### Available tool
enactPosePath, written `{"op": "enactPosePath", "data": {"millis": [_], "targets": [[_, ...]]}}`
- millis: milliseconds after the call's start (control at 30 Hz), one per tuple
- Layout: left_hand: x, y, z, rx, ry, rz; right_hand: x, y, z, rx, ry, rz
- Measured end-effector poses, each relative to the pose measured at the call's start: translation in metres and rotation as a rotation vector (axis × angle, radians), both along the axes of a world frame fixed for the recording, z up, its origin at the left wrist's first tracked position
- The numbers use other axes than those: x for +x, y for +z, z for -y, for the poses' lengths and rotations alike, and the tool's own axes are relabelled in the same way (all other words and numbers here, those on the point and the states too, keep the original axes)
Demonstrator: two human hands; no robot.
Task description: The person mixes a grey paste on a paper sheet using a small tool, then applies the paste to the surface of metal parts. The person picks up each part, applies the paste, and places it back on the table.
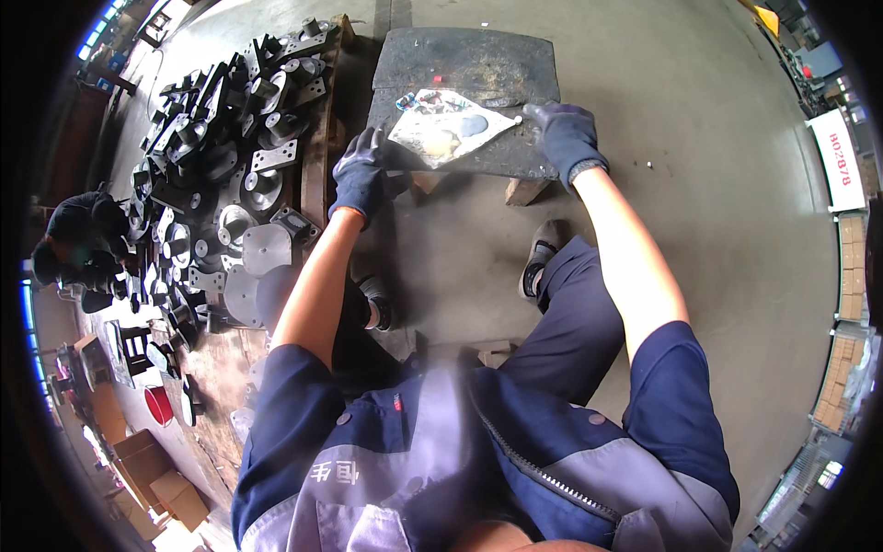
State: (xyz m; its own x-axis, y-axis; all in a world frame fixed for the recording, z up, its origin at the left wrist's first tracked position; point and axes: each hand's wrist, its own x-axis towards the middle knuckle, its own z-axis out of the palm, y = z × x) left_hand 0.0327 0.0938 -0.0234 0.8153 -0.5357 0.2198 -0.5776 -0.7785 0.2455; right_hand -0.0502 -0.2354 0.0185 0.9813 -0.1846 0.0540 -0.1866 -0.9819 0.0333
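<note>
A low dark bench (460,60) stands in front of me. On it lies a white sheet (432,126) with a grey blob of paste (474,125) and a pale yellow blob (440,144). My right hand (566,140), in a dark glove, is closed at the bench's right edge. A small white tip (518,120) shows at its fingers; the rest of what it holds is hidden. My left hand (361,173), also gloved, is at the bench's near left corner with its fingers bent together. Something dark is beside it, too unclear to name.
A heap of black metal parts with plates and round bosses (267,138) covers a wooden pallet (317,147) on my left. Another person (83,230) bends at the far left. Cardboard boxes (152,469) stand lower left, and a white sign (835,161) at right.
</note>
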Motion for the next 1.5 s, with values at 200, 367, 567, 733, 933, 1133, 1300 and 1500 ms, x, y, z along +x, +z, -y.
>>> {"op": "enactPosePath", "data": {"millis": [200,367,567,733,933,1133,1300,1500], "targets": [[0.016,-0.004,0.009,-0.032,-0.076,0.028,0.038,-0.012,-0.011,-0.165,0.093,-0.169],[0.008,-0.014,0.020,-0.047,-0.028,0.073,0.045,-0.033,0.010,-0.163,0.182,-0.111],[0.000,-0.010,0.020,-0.112,0.010,0.115,0.062,-0.030,0.016,-0.287,0.001,-0.011],[-0.016,0.003,0.035,-0.104,0.082,-0.026,0.100,-0.055,0.046,-0.381,-0.049,-0.003],[-0.032,0.002,0.034,-0.157,0.111,0.066,0.100,-0.022,0.017,-0.151,-0.070,0.014],[-0.033,0.001,0.037,-0.133,0.126,0.070,0.095,-0.020,-0.006,-0.365,0.158,-0.125],[-0.034,0.001,0.037,-0.137,0.172,0.078,0.101,-0.030,-0.024,-0.412,0.122,-0.177],[-0.029,-0.004,0.039,-0.128,0.156,0.097,0.095,-0.027,-0.031,-0.477,0.047,-0.151]]}}
